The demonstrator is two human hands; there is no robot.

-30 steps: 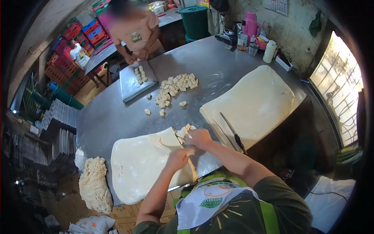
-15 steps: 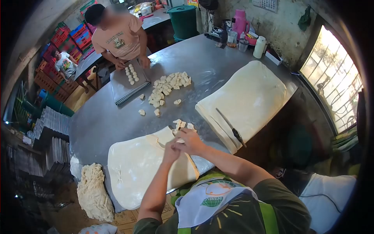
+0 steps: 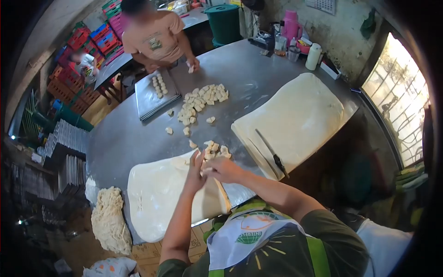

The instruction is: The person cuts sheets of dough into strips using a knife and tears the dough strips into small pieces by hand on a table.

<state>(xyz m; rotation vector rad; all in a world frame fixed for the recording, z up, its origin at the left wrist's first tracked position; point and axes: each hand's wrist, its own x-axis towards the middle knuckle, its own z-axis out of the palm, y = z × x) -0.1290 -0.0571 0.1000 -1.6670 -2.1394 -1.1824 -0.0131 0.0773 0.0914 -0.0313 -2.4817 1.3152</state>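
The left hand (image 3: 196,174) has spread its fingers upward, gripping nothing visible, beside the right hand (image 3: 224,170), whose curl hides any grasp, over one end of a dough slab (image 3: 157,198) on the metal table (image 3: 110,145), small dough pieces (image 3: 213,147) just beyond, seemingly for easy reach.

This looks like a small bakery's workroom. A broad metal table (image 3: 258,83) carries 2 big slabs of dough (image 3: 159,203), a pile of cut dough pieces (image 3: 203,99) and a knife (image 3: 278,161). Dough balls (image 3: 159,86) sit in 2 rows on a stack of flat metal trays (image 3: 143,104), and more trays (image 3: 69,138) are piled at the left. Behind, plastic crates (image 3: 107,42) rise high beside a second table (image 3: 113,69). The stained wall (image 3: 339,44) and barred window (image 3: 392,97) suggest a plain working room rather than a home kitchen.
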